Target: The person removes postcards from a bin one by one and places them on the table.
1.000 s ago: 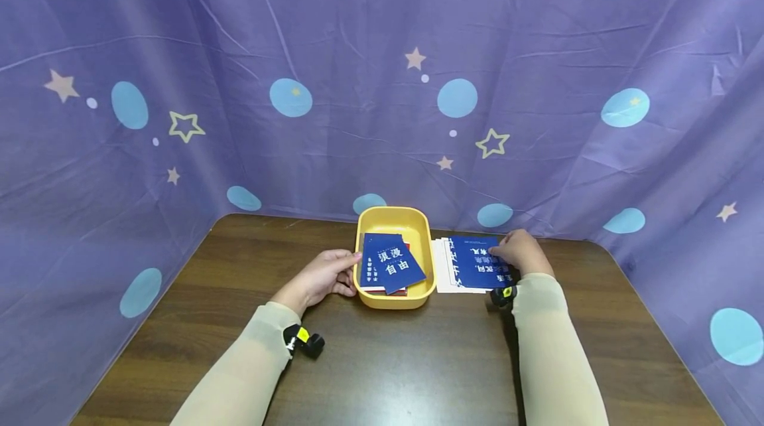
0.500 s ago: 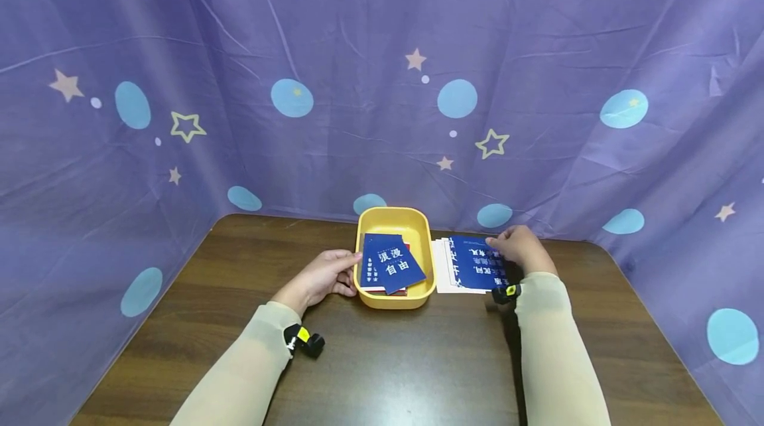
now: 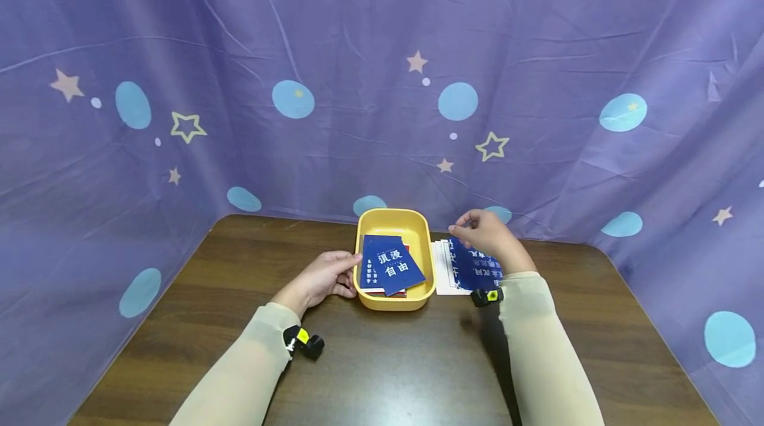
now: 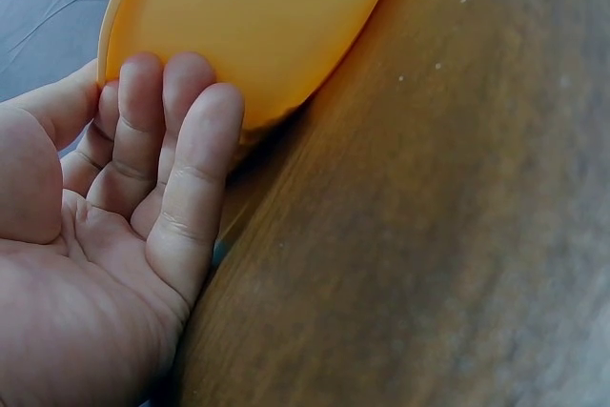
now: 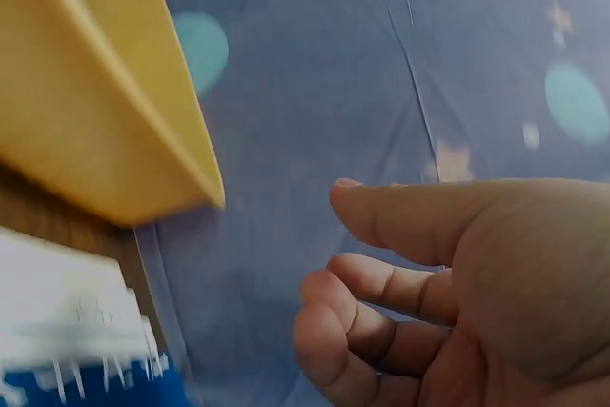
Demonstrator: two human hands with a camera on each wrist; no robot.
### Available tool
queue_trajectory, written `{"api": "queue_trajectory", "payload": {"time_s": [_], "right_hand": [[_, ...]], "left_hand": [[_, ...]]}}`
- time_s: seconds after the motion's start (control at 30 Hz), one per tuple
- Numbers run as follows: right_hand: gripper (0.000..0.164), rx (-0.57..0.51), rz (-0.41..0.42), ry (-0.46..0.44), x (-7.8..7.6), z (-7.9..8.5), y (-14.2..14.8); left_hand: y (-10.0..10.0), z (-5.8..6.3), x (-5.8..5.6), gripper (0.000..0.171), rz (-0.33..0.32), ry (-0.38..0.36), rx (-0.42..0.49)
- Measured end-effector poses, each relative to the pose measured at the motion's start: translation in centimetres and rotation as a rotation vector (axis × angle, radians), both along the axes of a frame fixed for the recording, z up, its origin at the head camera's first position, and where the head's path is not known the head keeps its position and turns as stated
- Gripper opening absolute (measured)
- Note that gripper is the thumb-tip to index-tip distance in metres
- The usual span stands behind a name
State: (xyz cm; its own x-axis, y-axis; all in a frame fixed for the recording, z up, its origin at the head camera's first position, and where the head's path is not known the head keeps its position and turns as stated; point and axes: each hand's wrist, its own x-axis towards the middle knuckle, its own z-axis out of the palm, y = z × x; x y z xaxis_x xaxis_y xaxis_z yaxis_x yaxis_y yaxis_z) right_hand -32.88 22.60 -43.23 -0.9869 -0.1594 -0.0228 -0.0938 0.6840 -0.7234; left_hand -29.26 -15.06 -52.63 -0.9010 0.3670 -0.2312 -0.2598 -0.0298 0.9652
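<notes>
Gripping the left wall of one yellow tray, the left hand has its thumb at the rim and its fingers curled against the outside. In the tray's near part lie two blue cards with white writing, the right one tilted and overlapping the left; red and white edges show beneath, too covered to count. Just right of the tray, on the brown table, white cards overlap, so their number cannot be told, and one blue top card covers their right part. Above the far part of that card hangs the right hand, its thumb apart from loosely bent fingers; the card lies below it and toward the near side. Two wrist cameras show, one per arm. A purple curtain stands along the table's far edge.
</notes>
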Motion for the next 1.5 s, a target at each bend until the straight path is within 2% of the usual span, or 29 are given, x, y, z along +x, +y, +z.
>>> {"api": "queue_trajectory", "payload": {"time_s": [0.17, 0.3, 0.4, 0.53, 0.73, 0.87, 1.03, 1.13, 1.4, 1.5], "right_hand": [[0.029, -0.007, 0.062, 0.015, 1.0, 0.8, -2.7], [0.028, -0.050, 0.111, -0.008, 1.4, 1.2, -4.2], [0.029, -0.072, 0.150, -0.039, 1.0, 1.4, -5.1], [0.028, -0.038, 0.187, -0.104, 0.0, 1.8, -6.9], [0.033, 0.079, 0.228, -0.215, -1.6, 2.6, -10.6], [0.040, 0.207, 0.265, -0.224, -2.8, 2.3, -12.5], [0.036, 0.424, 0.242, -0.240, -4.4, 1.6, -13.8], [0.041, 0.513, 0.219, -0.260, -5.0, 1.4, -14.1], [0.066, 0.528, 0.185, -0.305, -4.4, 0.8, -15.4], [0.070, 0.521, 0.174, -0.317, -4.1, 0.4, -15.9]], "left_hand": [[0.0, -0.1, 0.2, 0.034, -0.009, 0.004, 0.006], [0.2, -0.1, 0.1, 0.036, -0.012, 0.010, 0.007], [0.4, 0.0, -0.1, 0.035, -0.012, 0.011, 0.013], [0.4, -0.1, -0.2, 0.035, -0.013, 0.002, 0.019], [0.1, -0.1, 0.0, 0.037, -0.018, 0.006, 0.014], [0.0, 0.0, 0.1, 0.038, -0.006, -0.001, 0.005], [0.1, 0.2, 0.0, 0.039, -0.005, -0.004, 0.009], [0.2, 0.2, 0.0, 0.038, -0.013, -0.002, 0.010], [-0.1, 0.2, 0.1, 0.039, -0.025, 0.008, 0.026], [-0.2, 0.1, 0.2, 0.039, -0.019, -0.006, 0.023]]}}
